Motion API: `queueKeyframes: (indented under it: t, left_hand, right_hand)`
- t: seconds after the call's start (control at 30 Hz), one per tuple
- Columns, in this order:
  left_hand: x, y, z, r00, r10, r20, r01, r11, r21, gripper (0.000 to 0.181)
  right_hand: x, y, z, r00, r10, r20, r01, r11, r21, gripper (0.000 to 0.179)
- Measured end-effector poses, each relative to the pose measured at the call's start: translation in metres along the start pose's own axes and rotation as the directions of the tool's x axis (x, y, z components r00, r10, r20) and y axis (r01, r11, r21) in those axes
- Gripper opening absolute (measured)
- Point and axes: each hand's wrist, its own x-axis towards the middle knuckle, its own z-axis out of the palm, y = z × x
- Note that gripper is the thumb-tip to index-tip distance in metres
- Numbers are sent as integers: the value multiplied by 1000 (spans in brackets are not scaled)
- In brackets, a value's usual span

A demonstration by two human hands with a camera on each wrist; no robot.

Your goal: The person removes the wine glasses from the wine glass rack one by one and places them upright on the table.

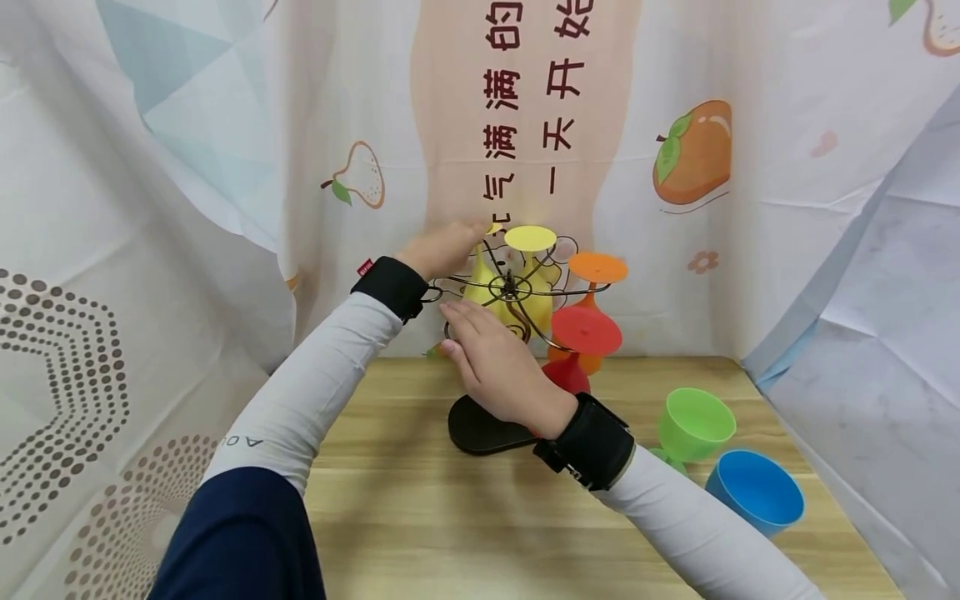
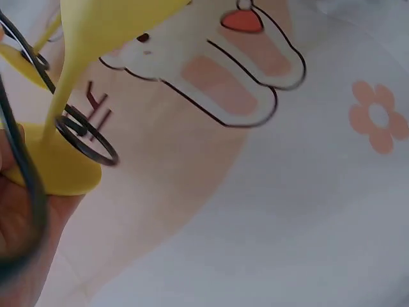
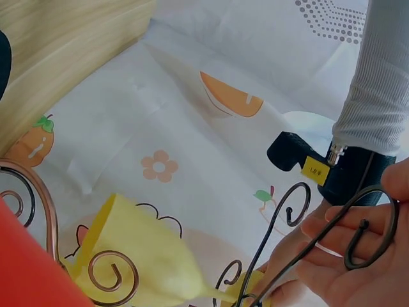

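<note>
A dark metal goblet rack [image 1: 510, 287] with curled wire arms stands on a black base [image 1: 487, 429]. Upside down from its arms hang two yellow goblets [image 1: 530, 239], an orange goblet [image 1: 597, 267] and a red goblet [image 1: 587, 329]. My left hand [image 1: 442, 250] reaches to the back left and holds a yellow goblet [image 2: 61, 169] by its flat foot; most of the fingers are hidden. At the front left, my right hand [image 1: 498, 358] has thumb and fingers around a curled wire arm [image 3: 377, 224] of the rack.
On the wooden table [image 1: 390, 517], a green goblet [image 1: 699, 421] and a blue goblet [image 1: 757, 492] stand upright at the right, close to the right forearm. A printed curtain [image 1: 352, 100] hangs right behind the rack and down both sides.
</note>
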Motion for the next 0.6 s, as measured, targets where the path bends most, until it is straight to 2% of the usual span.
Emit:
queueKeyframes:
  t: [0.17, 0.3, 0.4, 0.43, 0.5, 0.53, 0.6]
  left_hand:
    - [-11, 4, -2, 1000, 19, -14, -19, 999, -41, 52]
    - [-38, -6, -5, 996, 3, -90, -8, 998, -64, 54]
    - [-64, -19, -2, 981, -32, -191, 22, 998, -58, 56]
    - [-75, -23, 1, 971, -45, -234, 32, 998, -59, 56]
    - [-97, -29, 11, 937, -58, -346, 43, 998, -49, 52]
    - [-109, -29, 18, 913, -62, -403, 48, 998, -44, 50]
    - [-134, -27, 35, 852, -72, -519, 65, 997, -32, 46]
  right_hand:
    - [0, 1, -3, 1000, -11, 3, 11, 1000, -3, 48]
    - [3, 0, -5, 1000, -8, 8, 8, 1000, 1, 48]
    - [4, -1, -9, 1000, 12, 28, -13, 1000, 12, 53]
    - [4, -2, -11, 999, 15, 28, -15, 1000, 11, 56]
    - [-2, -4, -14, 1000, 9, -8, -9, 1000, 16, 63]
    - [-7, -6, -16, 999, 4, -42, -3, 1000, 30, 66]
    - [-24, -13, -18, 990, -13, -139, 21, 998, 55, 73]
